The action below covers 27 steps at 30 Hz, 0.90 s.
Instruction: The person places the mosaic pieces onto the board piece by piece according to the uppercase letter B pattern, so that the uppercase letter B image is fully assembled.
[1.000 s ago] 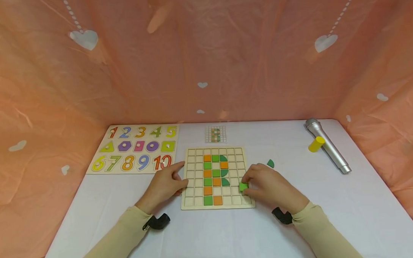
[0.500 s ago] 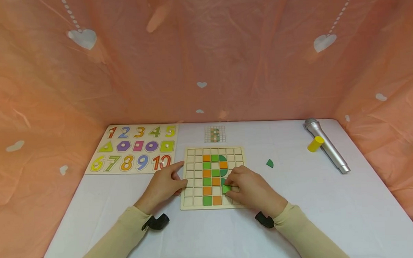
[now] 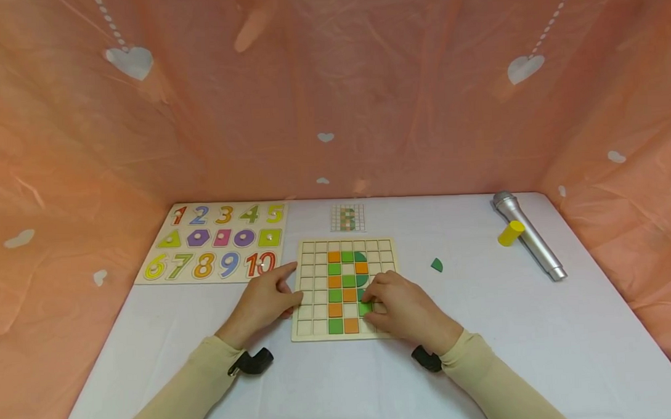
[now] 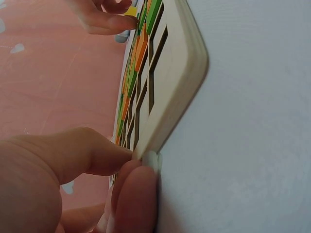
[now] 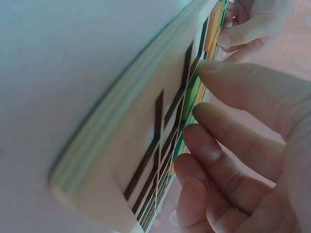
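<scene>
A wooden grid board (image 3: 309,334) lies on the table, with orange and green tiles in its cells. My left hand (image 3: 265,298) holds the board's left edge; its thumb (image 4: 114,148) is on top in the left wrist view, with fingers at the rim. My right hand (image 3: 408,308) is over the board's right half. It pinches a green square tile (image 3: 365,309) between thumb and fingertips; the tile lies at a cell below a dark green quarter-round piece, which the fingers partly cover. In the right wrist view the green tile (image 5: 191,97) shows between thumb and index finger.
A loose dark green quarter-round piece (image 3: 437,265) lies right of the board. Behind it is a small pattern card (image 3: 347,218). A number-and-shape puzzle (image 3: 211,238) lies at the left. A silver microphone (image 3: 530,236) and a yellow cylinder (image 3: 511,233) are at the right.
My right hand has carried the green square tile left across the board from its right side, then lowered it to a cell. The left hand stays at the board's edge.
</scene>
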Each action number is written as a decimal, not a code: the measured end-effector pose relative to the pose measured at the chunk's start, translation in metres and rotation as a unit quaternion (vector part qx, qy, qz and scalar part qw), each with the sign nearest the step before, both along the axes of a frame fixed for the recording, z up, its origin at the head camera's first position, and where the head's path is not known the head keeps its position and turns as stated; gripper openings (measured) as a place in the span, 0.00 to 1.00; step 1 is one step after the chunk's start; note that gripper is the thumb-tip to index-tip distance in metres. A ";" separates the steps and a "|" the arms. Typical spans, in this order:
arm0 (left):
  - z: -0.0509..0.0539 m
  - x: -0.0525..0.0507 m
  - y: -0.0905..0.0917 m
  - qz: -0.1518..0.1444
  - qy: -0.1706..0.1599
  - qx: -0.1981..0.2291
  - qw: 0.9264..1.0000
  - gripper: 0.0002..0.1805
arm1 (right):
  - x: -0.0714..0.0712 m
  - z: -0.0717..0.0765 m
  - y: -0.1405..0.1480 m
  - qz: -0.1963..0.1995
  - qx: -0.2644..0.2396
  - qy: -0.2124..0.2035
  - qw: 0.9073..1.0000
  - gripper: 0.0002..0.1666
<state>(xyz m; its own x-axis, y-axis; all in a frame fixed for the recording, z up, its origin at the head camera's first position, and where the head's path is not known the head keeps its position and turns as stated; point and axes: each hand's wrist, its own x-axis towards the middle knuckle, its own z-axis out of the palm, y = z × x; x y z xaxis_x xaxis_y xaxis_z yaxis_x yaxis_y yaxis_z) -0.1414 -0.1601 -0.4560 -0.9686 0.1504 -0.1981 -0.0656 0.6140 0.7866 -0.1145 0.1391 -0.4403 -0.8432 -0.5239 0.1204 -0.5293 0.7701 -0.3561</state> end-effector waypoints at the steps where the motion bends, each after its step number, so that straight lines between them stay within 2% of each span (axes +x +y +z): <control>1: 0.000 0.000 0.000 0.000 -0.001 0.000 1.000 0.41 | 0.000 0.000 0.000 -0.001 -0.001 -0.002 1.000 0.13; 12: 0.000 0.000 -0.001 0.000 -0.005 0.001 1.000 0.41 | 0.001 -0.001 0.000 0.009 -0.005 0.006 1.000 0.09; 15: 0.001 0.001 -0.001 0.000 -0.005 0.002 1.000 0.41 | 0.000 0.001 0.002 0.004 -0.010 -0.005 1.000 0.09; 22: 0.001 0.001 -0.001 -0.002 -0.006 0.001 1.000 0.41 | -0.010 0.015 0.019 -0.050 -0.026 -0.042 0.998 0.07; 27: 0.002 0.002 -0.001 -0.001 -0.007 0.001 1.000 0.41 | -0.025 0.015 0.046 -0.091 -0.057 -0.057 0.993 0.08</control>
<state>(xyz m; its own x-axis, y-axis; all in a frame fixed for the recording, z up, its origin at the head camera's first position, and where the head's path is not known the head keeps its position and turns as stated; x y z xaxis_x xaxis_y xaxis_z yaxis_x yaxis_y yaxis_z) -0.1397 -0.1614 -0.4543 -0.9654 0.1536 -0.2109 -0.0746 0.6123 0.7871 -0.1399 0.1847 -0.4252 -0.9343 -0.3501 0.0675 -0.3359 0.8008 -0.4958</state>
